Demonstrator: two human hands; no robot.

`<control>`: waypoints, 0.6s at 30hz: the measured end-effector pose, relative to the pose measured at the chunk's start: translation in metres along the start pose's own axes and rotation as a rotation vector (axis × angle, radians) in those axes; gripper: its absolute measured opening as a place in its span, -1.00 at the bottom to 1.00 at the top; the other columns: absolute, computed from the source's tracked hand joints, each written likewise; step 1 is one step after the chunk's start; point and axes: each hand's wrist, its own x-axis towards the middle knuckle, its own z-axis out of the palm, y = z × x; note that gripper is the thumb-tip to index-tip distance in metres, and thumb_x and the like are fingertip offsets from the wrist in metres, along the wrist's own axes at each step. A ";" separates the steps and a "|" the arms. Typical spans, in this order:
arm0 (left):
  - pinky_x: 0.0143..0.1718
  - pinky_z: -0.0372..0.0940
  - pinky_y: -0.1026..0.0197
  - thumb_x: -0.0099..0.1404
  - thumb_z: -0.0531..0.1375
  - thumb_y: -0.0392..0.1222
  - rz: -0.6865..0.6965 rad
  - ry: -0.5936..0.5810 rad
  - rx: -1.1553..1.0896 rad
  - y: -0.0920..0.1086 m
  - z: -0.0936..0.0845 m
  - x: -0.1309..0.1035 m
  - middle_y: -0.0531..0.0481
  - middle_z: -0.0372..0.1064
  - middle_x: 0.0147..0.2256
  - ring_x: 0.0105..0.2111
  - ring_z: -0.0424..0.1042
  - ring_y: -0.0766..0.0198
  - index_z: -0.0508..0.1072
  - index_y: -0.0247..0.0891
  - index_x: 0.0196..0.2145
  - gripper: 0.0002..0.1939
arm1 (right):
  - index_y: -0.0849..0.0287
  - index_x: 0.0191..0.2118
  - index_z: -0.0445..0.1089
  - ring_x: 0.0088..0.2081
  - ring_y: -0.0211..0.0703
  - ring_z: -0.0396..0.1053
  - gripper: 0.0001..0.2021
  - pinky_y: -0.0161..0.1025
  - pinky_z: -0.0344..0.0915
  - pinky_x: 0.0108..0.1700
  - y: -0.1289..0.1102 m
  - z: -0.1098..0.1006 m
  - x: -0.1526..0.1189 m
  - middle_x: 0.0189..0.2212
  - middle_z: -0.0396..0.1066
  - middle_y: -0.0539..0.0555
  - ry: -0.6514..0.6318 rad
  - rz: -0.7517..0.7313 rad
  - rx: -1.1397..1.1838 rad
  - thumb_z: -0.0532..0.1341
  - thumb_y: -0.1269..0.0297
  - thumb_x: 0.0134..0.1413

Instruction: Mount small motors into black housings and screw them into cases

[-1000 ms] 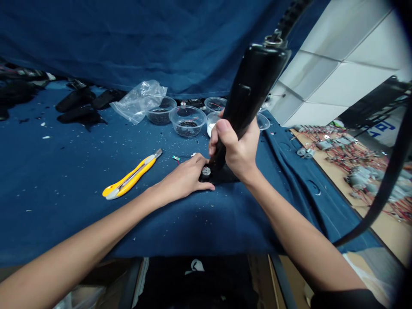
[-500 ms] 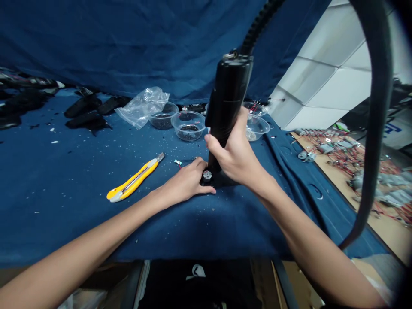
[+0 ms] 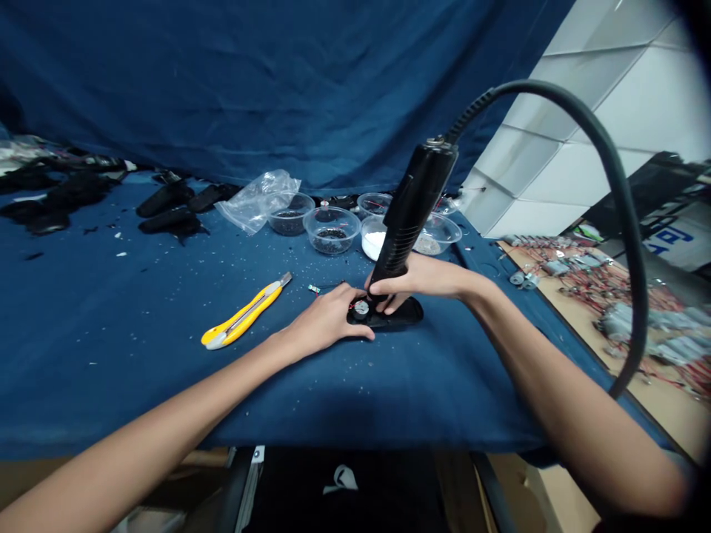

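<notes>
A black corded power tool (image 3: 416, 200) leans to the right, its lower end over a black plastic housing (image 3: 408, 314) that lies on the blue cloth. My right hand (image 3: 408, 285) is wrapped round the tool's lower part, with fingertips down by the housing. My left hand (image 3: 336, 314) grips the housing's left end between thumb and fingers. A round silvery part (image 3: 361, 309) sits in the housing beside that thumb. The tool's tip is hidden behind my right fingers. A small green circuit piece (image 3: 314, 289) with thin wires lies just beyond my left hand.
On the left lies a yellow cutter (image 3: 244, 314). Clear bowls (image 3: 332, 233) of small parts stand behind the hands, beside a plastic bag (image 3: 258, 203). Black housings (image 3: 167, 211) lie back left. Motors with red wires (image 3: 589, 281) cover a board at right. The tool's cable (image 3: 622, 200) arcs over the right side.
The tool has tilted further right, and my right hand has slid down to its lower end. More of the housing and a bowl of white material now show. My left hand keeps its hold.
</notes>
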 end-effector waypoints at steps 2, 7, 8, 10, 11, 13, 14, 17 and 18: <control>-0.04 0.28 0.04 0.08 0.30 0.21 0.000 0.007 0.046 0.001 0.000 0.000 -0.14 0.35 -0.08 -0.07 0.36 0.02 0.33 -0.29 0.05 -0.30 | 0.24 -0.30 0.44 -0.41 -0.03 0.51 -0.80 -0.11 0.52 -0.33 0.005 0.005 0.004 -0.37 0.51 0.12 0.045 -0.029 -0.015 0.33 0.20 0.01; -0.03 0.25 0.02 0.09 0.28 0.24 0.016 0.022 0.188 0.009 -0.002 0.001 -0.17 0.38 -0.09 -0.06 0.34 0.00 0.35 -0.32 0.01 -0.31 | 0.24 -0.41 0.41 -0.48 -0.02 0.50 -0.81 -0.14 0.51 -0.39 0.000 0.007 -0.006 -0.47 0.49 0.12 0.405 -0.197 -0.029 0.31 0.20 0.02; -0.04 0.26 0.04 0.10 0.28 0.22 0.011 0.016 0.204 0.010 -0.002 0.001 -0.18 0.39 -0.09 -0.07 0.34 0.00 0.34 -0.33 0.02 -0.31 | 0.25 -0.40 0.40 -0.48 -0.03 0.50 -0.80 -0.15 0.51 -0.39 0.000 0.003 -0.009 -0.47 0.49 0.13 0.495 -0.247 0.042 0.30 0.19 0.04; -0.06 0.27 0.06 0.12 0.28 0.19 0.003 0.004 0.244 0.013 -0.001 0.000 -0.19 0.40 -0.09 -0.08 0.36 0.01 0.33 -0.36 0.02 -0.33 | 0.26 -0.33 0.37 -0.48 -0.07 0.50 -0.79 -0.18 0.51 -0.37 0.004 -0.006 -0.014 -0.46 0.49 0.14 0.678 -0.313 0.252 0.25 0.19 0.09; -0.06 0.27 0.06 0.13 0.28 0.18 0.006 0.005 0.266 0.014 -0.001 -0.002 -0.18 0.41 -0.10 -0.09 0.37 0.02 0.33 -0.36 0.03 -0.33 | 0.27 -0.30 0.35 -0.48 -0.09 0.50 -0.80 -0.21 0.51 -0.36 0.009 -0.011 -0.015 -0.45 0.49 0.15 0.762 -0.315 0.367 0.22 0.20 0.13; -0.05 0.27 0.05 0.15 0.26 0.18 0.021 0.035 0.304 0.018 -0.002 -0.008 -0.18 0.41 -0.10 -0.09 0.38 0.02 0.32 -0.35 0.04 -0.34 | 0.27 -0.28 0.32 -0.49 -0.15 0.49 -0.83 -0.29 0.51 -0.37 0.026 -0.017 -0.015 -0.46 0.49 0.15 0.895 -0.249 0.574 0.15 0.24 0.19; -0.04 0.27 0.05 0.17 0.25 0.18 0.025 0.061 0.313 0.020 -0.005 -0.013 -0.18 0.40 -0.09 -0.09 0.38 0.03 0.31 -0.34 0.05 -0.34 | 0.28 -0.29 0.31 -0.48 -0.17 0.50 -0.83 -0.33 0.51 -0.36 0.036 -0.018 -0.015 -0.48 0.48 0.14 0.926 -0.203 0.668 0.13 0.25 0.22; -0.02 0.28 0.07 0.20 0.21 0.20 0.004 0.182 0.290 0.028 -0.028 -0.039 -0.14 0.39 -0.04 -0.05 0.38 0.07 0.28 -0.28 0.09 -0.35 | 0.29 -0.31 0.31 -0.51 -0.21 0.49 -0.73 -0.41 0.49 -0.41 0.068 -0.013 -0.012 -0.51 0.47 0.18 0.869 -0.005 0.857 0.07 0.17 0.30; -0.01 0.28 0.07 0.19 0.20 0.23 -0.016 0.236 0.275 0.029 -0.042 -0.051 -0.12 0.39 -0.03 -0.04 0.38 0.07 0.28 -0.24 0.10 -0.34 | 0.31 -0.30 0.31 -0.52 -0.22 0.48 -0.69 -0.42 0.49 -0.43 0.076 -0.010 -0.011 -0.51 0.47 0.20 0.817 0.064 0.894 0.05 0.14 0.33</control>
